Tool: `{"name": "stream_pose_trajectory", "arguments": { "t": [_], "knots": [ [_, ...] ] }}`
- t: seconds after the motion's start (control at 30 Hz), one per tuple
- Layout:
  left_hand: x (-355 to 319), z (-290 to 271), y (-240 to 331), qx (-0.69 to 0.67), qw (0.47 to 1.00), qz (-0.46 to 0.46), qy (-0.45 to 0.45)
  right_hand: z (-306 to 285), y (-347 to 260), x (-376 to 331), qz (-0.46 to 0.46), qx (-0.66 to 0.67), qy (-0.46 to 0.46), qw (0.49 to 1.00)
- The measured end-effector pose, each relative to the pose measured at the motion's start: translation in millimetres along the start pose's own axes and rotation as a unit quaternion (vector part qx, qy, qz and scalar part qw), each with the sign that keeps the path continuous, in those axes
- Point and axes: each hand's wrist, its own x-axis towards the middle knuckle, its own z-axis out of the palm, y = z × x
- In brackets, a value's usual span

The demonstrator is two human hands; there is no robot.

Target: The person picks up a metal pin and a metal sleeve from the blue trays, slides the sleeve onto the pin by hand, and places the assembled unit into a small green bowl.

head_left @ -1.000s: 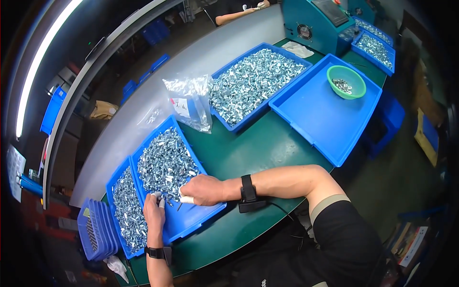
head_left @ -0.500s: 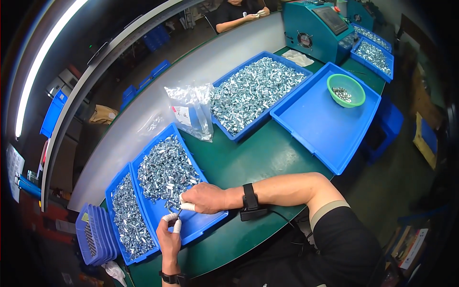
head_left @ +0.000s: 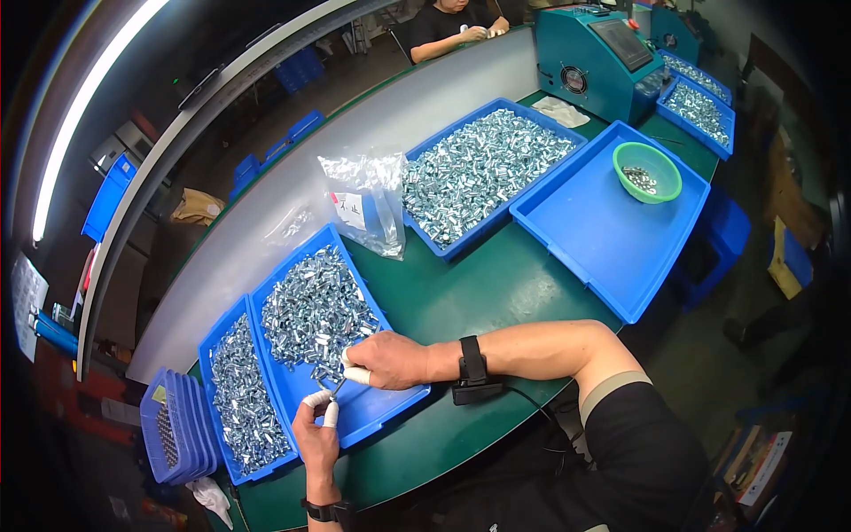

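Note:
My left hand (head_left: 317, 443) has its wrapped thumb and finger pinched around a small silvery metal piece (head_left: 332, 398), mostly hidden by the fingertips. Just above it, my right hand (head_left: 392, 361) is closed in a fist, white wraps on thumb and finger. From that fist a thin dark rod (head_left: 339, 386) points down to the piece in the left hand; its exact kind is too small to tell. Both hands are over the near end of a blue tray (head_left: 372, 424), whose far part carries a heap of small silvery metal sleeves (head_left: 315, 306).
Another blue tray of metal parts (head_left: 244, 399) and stacked purple baskets (head_left: 177, 434) stand left. Beyond are a clear plastic bag (head_left: 363, 208), a large full tray (head_left: 487, 173), a blue tray (head_left: 585, 226) bearing a green bowl (head_left: 647, 173), and a teal machine (head_left: 576, 66). Another person (head_left: 452, 31) sits across.
The whole view has shifted slightly. My hands are a little farther apart, with more of the thin rod showing between them; both keep their grips.

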Motion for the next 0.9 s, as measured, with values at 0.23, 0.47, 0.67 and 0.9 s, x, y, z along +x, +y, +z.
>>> {"name": "stream_pose_trajectory", "arguments": {
  "t": [0.23,0.47,0.67,0.9],
  "knots": [
    [1,1,8,0.018,0.998,0.048,-0.022,0,0,1,-0.003,-0.011,-0.014,1.0],
    [0,1,9,0.033,0.997,0.061,-0.029,-1,-2,2,0.005,0.002,-0.003,1.0],
    [0,0,9,0.019,0.999,0.024,-0.027,-3,-4,2,0.009,0.003,-0.019,1.0],
    [0,0,2,0.011,0.999,0.02,-0.024,-7,-8,1,0.0,-0.002,-0.039,0.999]
  ]
}}
